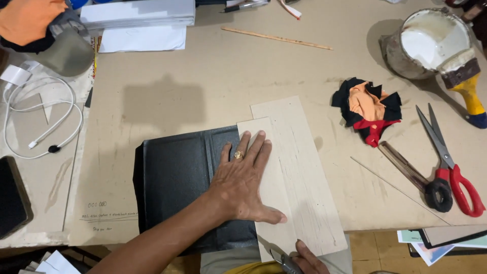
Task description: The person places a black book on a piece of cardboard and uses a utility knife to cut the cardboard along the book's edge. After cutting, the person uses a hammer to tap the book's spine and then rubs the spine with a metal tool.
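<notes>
head view: the left hand [242, 182] lies flat, palm down and fingers spread, pressing on a narrow cream board strip [264, 167] where it overlaps a black textured cover [177, 182] lying opened out on the tabletop [228, 76]. a gold ring [238, 154] shows on one finger. the hand grips nothing; it only bears down, with the thumb stretched out to the right across the strip. a second, wider cream board [304, 182] lies just beside and partly under the strip, tilted, its lower end reaching over the tabletop's near edge.

the right hand [304, 259] shows only in part at the bottom edge, fingers curled around a small grey tool [286, 264] near the lower end of the strip; what kind of tool it is cannot be told.

to the right lie a bundle of black, orange and red cloth scraps [369, 109], a dark comb-like tool [406, 167], and red-handled scissors [451, 167], well apart from the hands. a glue pot with white paste [431, 40] stands at the far right with a yellow-handled brush [464, 81] resting across its rim. a thin wooden stick [276, 37] lies at the far side. a white cable [40, 116] is coiled at the left, beside a dark phone [12, 198] at the left edge.
</notes>
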